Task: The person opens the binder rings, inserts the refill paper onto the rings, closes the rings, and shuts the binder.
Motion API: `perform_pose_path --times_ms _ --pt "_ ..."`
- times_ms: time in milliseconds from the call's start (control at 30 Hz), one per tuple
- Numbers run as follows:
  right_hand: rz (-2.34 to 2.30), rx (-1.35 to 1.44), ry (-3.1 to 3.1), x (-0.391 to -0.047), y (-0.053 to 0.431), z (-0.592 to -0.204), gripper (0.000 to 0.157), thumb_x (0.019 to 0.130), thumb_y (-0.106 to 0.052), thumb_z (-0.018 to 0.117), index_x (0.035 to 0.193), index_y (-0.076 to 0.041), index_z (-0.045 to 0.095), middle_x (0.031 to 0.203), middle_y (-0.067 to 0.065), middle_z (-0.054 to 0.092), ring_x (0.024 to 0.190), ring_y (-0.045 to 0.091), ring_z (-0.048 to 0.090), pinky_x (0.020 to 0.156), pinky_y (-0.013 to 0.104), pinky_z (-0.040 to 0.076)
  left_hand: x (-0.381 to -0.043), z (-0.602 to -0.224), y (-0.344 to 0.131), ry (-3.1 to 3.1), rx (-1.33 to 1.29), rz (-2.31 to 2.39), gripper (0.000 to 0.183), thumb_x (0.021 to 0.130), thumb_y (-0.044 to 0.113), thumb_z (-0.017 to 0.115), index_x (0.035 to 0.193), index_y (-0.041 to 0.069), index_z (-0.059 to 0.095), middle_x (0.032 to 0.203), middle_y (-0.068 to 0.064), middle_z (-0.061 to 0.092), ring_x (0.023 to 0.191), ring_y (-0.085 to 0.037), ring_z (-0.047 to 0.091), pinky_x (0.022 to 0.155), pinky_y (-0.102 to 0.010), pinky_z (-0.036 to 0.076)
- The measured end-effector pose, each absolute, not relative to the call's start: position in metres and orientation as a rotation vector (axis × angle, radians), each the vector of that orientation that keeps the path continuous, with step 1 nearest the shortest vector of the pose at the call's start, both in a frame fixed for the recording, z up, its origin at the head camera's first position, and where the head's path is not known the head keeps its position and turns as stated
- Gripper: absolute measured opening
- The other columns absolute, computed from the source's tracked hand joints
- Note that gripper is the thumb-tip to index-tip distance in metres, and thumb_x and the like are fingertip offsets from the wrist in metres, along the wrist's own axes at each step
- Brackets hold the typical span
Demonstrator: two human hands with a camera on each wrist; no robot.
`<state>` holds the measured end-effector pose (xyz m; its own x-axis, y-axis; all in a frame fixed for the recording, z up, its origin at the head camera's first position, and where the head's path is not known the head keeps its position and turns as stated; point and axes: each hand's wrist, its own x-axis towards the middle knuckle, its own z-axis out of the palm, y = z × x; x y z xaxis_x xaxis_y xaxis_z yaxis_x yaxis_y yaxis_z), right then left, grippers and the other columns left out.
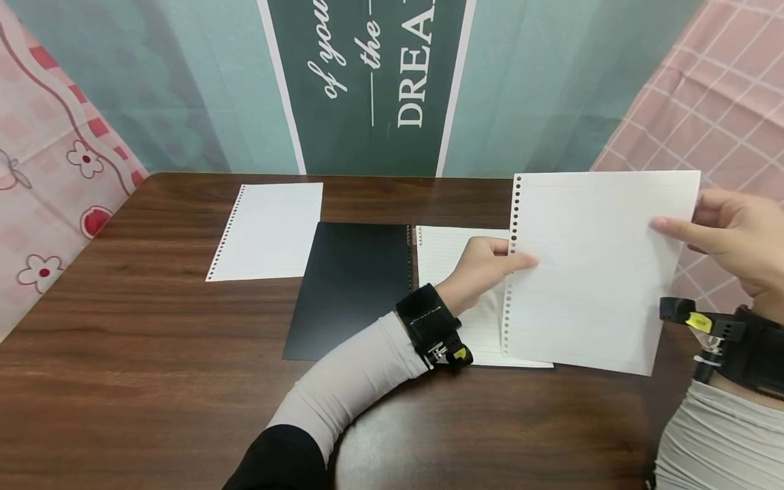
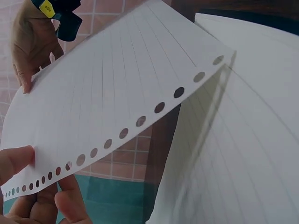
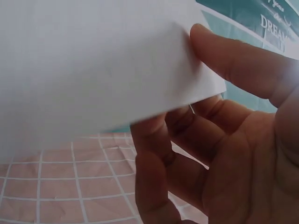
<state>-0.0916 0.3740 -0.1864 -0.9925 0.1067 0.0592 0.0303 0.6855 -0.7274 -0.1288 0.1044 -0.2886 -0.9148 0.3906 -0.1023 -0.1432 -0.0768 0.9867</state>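
A sheet of punched loose-leaf paper (image 1: 594,272) is held up between both hands, its row of holes along the left edge. My left hand (image 1: 480,269) pinches that holed edge, thumb in front and fingers behind. My right hand (image 1: 735,235) pinches the sheet near its upper right corner, thumb on the front face; the right wrist view shows its fingers (image 3: 154,172) behind the paper. Below and left of the raised sheet lies an open binder notebook, with a black cover (image 1: 352,292) and lined pages (image 1: 484,340) partly hidden by the left hand and the sheet.
Another punched white sheet (image 1: 269,231) lies at the back left of the brown wooden table (image 1: 153,381), reaching the black cover's corner. A green cloth backdrop (image 1: 184,82) with lettering hangs behind the table, and pink patterned cloth (image 1: 729,95) hangs at the sides.
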Motion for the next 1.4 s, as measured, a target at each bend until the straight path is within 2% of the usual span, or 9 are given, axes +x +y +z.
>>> perform_pose_path --times_ms 200,333,433,600,700,867,1000,1267,1400 --pt "1.012 -0.113 -2.930 -0.092 0.378 -0.189 0.031 0.095 -0.027 0.069 0.079 -0.051 0.060 0.073 -0.036 0.061 0.072 -0.016 0.051 0.059 0.009 0.041 -0.132 -0.287 0.100 1.826 0.288 2.078 0.016 0.086 0.013 0.076 0.093 -0.001 0.077 0.073 -0.001 0.072 0.062 -0.005 0.057 0.061 -0.022 0.040" --pt "0.907 -0.091 -3.027 -0.094 0.380 -0.192 0.008 0.095 -0.033 0.067 0.087 -0.033 0.069 0.072 -0.028 0.064 0.076 -0.013 0.047 0.060 0.009 0.040 -0.133 -0.287 0.096 1.851 0.289 2.081 0.017 0.087 0.014 0.076 0.096 0.000 0.078 0.075 0.003 0.071 0.064 -0.004 0.054 0.061 -0.021 0.039" --pt "0.876 -0.069 -3.060 -0.095 0.381 -0.193 0.014 0.096 -0.033 0.066 0.092 -0.020 0.070 0.072 -0.023 0.066 0.077 -0.011 0.046 0.061 0.010 0.037 -0.134 -0.287 0.095 1.872 0.286 2.071 0.018 0.086 0.015 0.076 0.097 0.000 0.078 0.073 0.007 0.068 0.065 -0.004 0.052 0.062 -0.021 0.039" --pt "0.855 -0.031 -3.104 -0.094 0.380 -0.193 0.007 0.097 -0.033 0.064 0.092 -0.029 0.068 0.075 -0.018 0.066 0.078 -0.007 0.049 0.062 0.011 0.036 -0.135 -0.286 0.092 1.889 0.260 2.063 0.019 0.086 0.016 0.077 0.099 0.003 0.078 0.076 0.004 0.071 0.066 -0.004 0.055 0.063 -0.021 0.041" --pt "0.897 0.009 -3.121 -0.094 0.379 -0.193 0.006 0.098 -0.030 0.063 0.095 -0.030 0.068 0.078 -0.018 0.065 0.079 -0.004 0.051 0.063 0.011 0.037 -0.137 -0.284 0.088 1.890 0.266 2.063 0.019 0.087 0.015 0.076 0.101 0.002 0.077 0.078 0.000 0.073 0.066 -0.004 0.056 0.064 -0.022 0.041" --pt "0.899 0.024 -3.135 -0.095 0.376 -0.191 0.022 0.099 -0.028 0.062 0.092 -0.007 0.067 0.072 -0.008 0.065 0.078 0.002 0.051 0.064 0.016 0.038 -0.141 -0.280 0.081 1.908 0.268 2.065 0.019 0.087 0.016 0.076 0.100 0.002 0.077 0.077 0.004 0.070 0.068 -0.005 0.054 0.063 -0.023 0.040" --pt "0.868 0.033 -3.166 -0.097 0.372 -0.190 0.030 0.099 -0.029 0.061 0.094 0.000 0.065 0.071 -0.001 0.067 0.076 0.005 0.055 0.065 0.016 0.038 -0.143 -0.280 0.076 1.914 0.253 2.062 0.019 0.087 0.016 0.075 0.101 0.002 0.077 0.077 0.005 0.070 0.070 -0.005 0.055 0.063 -0.023 0.040" --pt "0.905 0.089 -3.115 -0.102 0.358 -0.196 0.025 0.100 -0.022 0.060 0.091 0.001 0.065 0.066 0.000 0.069 0.068 0.006 0.061 0.065 0.016 0.039 -0.149 -0.280 0.063 1.918 0.223 2.031 0.022 0.088 0.018 0.076 0.103 0.002 0.076 0.078 0.004 0.070 0.072 -0.008 0.057 0.066 -0.025 0.042" --pt "0.912 0.146 -3.086 -0.103 0.350 -0.197 0.023 0.100 -0.018 0.060 0.088 0.001 0.063 0.064 0.002 0.067 0.066 0.008 0.061 0.065 0.019 0.039 -0.152 -0.280 0.053 1.970 0.207 1.973 0.021 0.089 0.022 0.075 0.098 0.003 0.077 0.073 0.003 0.068 0.072 -0.013 0.057 0.076 -0.031 0.044"
